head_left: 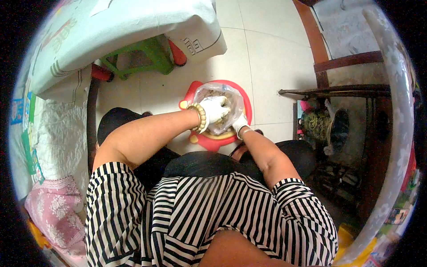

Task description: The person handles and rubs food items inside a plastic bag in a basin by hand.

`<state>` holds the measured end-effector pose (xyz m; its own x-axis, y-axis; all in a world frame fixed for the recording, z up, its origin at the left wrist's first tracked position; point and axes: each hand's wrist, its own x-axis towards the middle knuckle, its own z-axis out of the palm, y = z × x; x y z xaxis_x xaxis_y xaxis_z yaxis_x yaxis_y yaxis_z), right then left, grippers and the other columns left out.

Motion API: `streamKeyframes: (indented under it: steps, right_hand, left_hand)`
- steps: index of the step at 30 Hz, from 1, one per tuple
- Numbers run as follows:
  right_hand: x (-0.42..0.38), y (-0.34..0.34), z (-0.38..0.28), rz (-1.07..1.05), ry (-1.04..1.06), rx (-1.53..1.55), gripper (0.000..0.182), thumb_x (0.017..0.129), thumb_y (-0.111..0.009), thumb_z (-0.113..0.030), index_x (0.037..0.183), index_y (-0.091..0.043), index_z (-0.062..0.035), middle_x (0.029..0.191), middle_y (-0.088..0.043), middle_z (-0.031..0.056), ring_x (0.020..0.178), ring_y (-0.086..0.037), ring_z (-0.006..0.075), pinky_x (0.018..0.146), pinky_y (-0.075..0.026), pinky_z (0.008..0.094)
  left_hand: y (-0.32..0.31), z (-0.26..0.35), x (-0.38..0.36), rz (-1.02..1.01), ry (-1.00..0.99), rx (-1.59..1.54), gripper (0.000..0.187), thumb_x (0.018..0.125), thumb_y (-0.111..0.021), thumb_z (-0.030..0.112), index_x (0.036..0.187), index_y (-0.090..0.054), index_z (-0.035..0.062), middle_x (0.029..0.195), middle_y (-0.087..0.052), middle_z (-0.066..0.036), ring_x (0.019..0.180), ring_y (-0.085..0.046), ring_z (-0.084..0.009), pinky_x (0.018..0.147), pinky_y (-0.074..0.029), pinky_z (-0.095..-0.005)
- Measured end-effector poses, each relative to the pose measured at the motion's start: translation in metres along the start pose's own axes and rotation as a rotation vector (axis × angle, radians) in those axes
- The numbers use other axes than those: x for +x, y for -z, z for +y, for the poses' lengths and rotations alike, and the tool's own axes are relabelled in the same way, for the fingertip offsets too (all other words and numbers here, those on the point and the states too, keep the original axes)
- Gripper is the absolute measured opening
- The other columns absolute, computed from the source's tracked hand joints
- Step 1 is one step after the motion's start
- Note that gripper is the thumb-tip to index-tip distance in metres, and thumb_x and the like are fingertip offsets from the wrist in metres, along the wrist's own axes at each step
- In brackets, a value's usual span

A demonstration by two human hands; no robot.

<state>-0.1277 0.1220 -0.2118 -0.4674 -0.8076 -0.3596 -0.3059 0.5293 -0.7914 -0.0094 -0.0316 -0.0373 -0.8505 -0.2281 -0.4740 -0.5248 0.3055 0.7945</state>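
Bag [237, 100] lies beneath left hand [214, 109], whose grip I cannot tell. Right hand [240, 122], apparently clamped on the bag, should hold steady.

Grainy fisheye, black corners, curvy edges
Floor [271, 58] looks bright, wooden rack [376, 133] at right's super dim, bag [236, 103] kinda soft.

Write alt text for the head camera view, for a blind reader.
A white-gloved left hand is at the mouth of a clear plastic bag, with the gloved right hand at its side. The bag rests on a red-and-yellow object; a black-and-white striped top fills the foreground, and a green stool shows by a draped table.
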Motion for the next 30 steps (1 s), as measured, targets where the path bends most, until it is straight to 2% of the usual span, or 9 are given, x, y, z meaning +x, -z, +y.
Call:
streamKeyframes:
  steps: [2, 4, 7, 11, 18, 22, 26, 29, 30]
  right_hand:
    - [-0.003, 0.001, -0.009, -0.014, 0.007, 0.034, 0.08, 0.081, -0.065, -0.036, 0.143, -0.022, -0.009, 0.148, -0.021, 0.011, 0.136, -0.021, 0.0255, 0.113, -0.013, 0.0318]
    - [-0.003, 0.0, -0.012, -0.012, -0.003, 0.033, 0.077, 0.081, -0.065, -0.035, 0.141, -0.024, -0.0085, 0.145, -0.025, 0.0116, 0.133, -0.025, 0.0258, 0.111, -0.016, 0.0323]
    - [-0.003, -0.003, -0.016, -0.013, -0.022, 0.039, 0.073, 0.08, -0.066, -0.033, 0.137, -0.028, -0.0078, 0.14, -0.031, 0.0124, 0.128, -0.03, 0.0263, 0.107, -0.021, 0.0332]
    - [0.0, -0.004, -0.018, -0.006, -0.045, 0.059, 0.068, 0.079, -0.066, -0.031, 0.133, -0.033, -0.0068, 0.133, -0.038, 0.0135, 0.122, -0.037, 0.027, 0.102, -0.028, 0.0343]
    - [-0.005, -0.001, -0.022, 0.059, -0.18, 0.138, 0.059, 0.078, -0.067, -0.028, 0.126, -0.041, -0.005, 0.121, -0.051, 0.0155, 0.11, -0.05, 0.0281, 0.094, -0.039, 0.0363]
    - [-0.022, 0.018, -0.048, 0.37, -0.544, 0.18, 0.052, 0.076, -0.069, -0.026, 0.117, -0.048, -0.0033, 0.111, -0.058, 0.0166, 0.1, -0.057, 0.029, 0.086, -0.046, 0.0387]
    - [-0.012, 0.046, -0.023, 0.456, -0.5, 0.406, 0.038, 0.076, -0.067, -0.014, 0.106, -0.047, -0.0026, 0.092, -0.06, 0.0127, 0.082, -0.06, 0.0216, 0.071, -0.05, 0.0345]
    - [-0.033, 0.083, -0.084, 0.445, -0.481, 0.521, 0.034, 0.077, -0.066, -0.006, 0.105, -0.047, -0.0036, 0.085, -0.06, 0.0112, 0.077, -0.059, 0.0175, 0.066, -0.051, 0.0294]
    - [-0.046, 0.092, -0.107, 0.372, -0.398, 0.63, 0.036, 0.079, -0.064, -0.004, 0.109, -0.044, -0.0023, 0.092, -0.058, 0.0113, 0.079, -0.06, 0.0192, 0.068, -0.052, 0.0297]
  left_hand:
    - [0.0, -0.001, -0.001, -0.001, 0.004, -0.007, 0.036, 0.084, -0.051, 0.032, 0.104, -0.06, 0.0042, 0.101, -0.063, -0.021, 0.096, -0.059, -0.0357, 0.085, -0.044, -0.042]
    - [-0.002, -0.007, 0.003, 0.001, 0.012, -0.063, 0.033, 0.086, -0.057, 0.03, 0.104, -0.06, 0.0036, 0.091, -0.066, -0.014, 0.083, -0.063, -0.0227, 0.073, -0.049, -0.0361]
    - [-0.003, -0.012, 0.003, 0.026, -0.003, -0.01, 0.032, 0.086, -0.057, 0.029, 0.105, -0.06, 0.0032, 0.091, -0.066, -0.012, 0.08, -0.064, -0.0206, 0.072, -0.05, -0.0345]
    - [-0.006, -0.026, 0.008, -0.004, 0.001, -0.084, 0.037, 0.083, -0.053, 0.029, 0.11, -0.059, 0.0049, 0.104, -0.062, -0.021, 0.1, -0.059, -0.0347, 0.088, -0.044, -0.0409]
    - [-0.01, -0.035, 0.011, -0.055, 0.027, -0.174, 0.042, 0.08, -0.057, 0.03, 0.113, -0.059, 0.0051, 0.108, -0.062, -0.02, 0.103, -0.058, -0.0327, 0.089, -0.044, -0.0393]
    - [0.005, -0.02, -0.003, 0.009, 0.008, 0.007, 0.042, 0.079, -0.056, 0.032, 0.111, -0.061, 0.005, 0.106, -0.063, -0.02, 0.101, -0.059, -0.033, 0.089, -0.044, -0.0391]
    - [0.005, -0.025, 0.001, 0.04, -0.025, 0.101, 0.042, 0.077, -0.056, 0.034, 0.106, -0.063, 0.0047, 0.102, -0.064, -0.02, 0.098, -0.06, -0.0336, 0.087, -0.045, -0.0395]
    - [0.005, -0.021, 0.002, 0.018, -0.007, 0.09, 0.043, 0.075, -0.057, 0.035, 0.106, -0.063, 0.0044, 0.102, -0.064, -0.02, 0.097, -0.06, -0.0335, 0.086, -0.045, -0.0391]
    - [0.003, -0.024, 0.006, 0.033, -0.016, 0.112, 0.041, 0.077, -0.057, 0.031, 0.108, -0.062, 0.005, 0.101, -0.065, -0.019, 0.097, -0.061, -0.0325, 0.087, -0.045, -0.0392]
